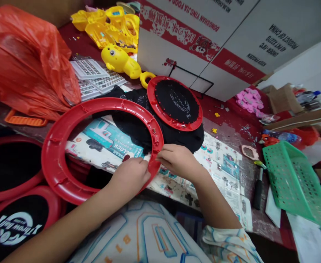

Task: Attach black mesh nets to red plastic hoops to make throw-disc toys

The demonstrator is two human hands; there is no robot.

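A large red plastic ring (55,146) lies tilted over the near edge of the table, its ribbed inner side facing up. My left hand (131,173) is closed on the ring's near right rim. Close beside it, my right hand (178,160) has its fingers pinched together at the ring's right side; anything small between them is hidden. Just beyond the ring is a round red frame with a black mesh centre (177,100), resting on black fabric (195,137). Printed cardboard (108,137) shows through the ring's opening.
Finished-looking red and black discs (20,223) are stacked at the lower left. An orange plastic bag (26,62), trays of small metal parts (90,69) and yellow plastic pieces (122,60) lie behind. A green basket (292,182) and a black-handled tool (257,193) are at right, large cartons (193,44) at back.
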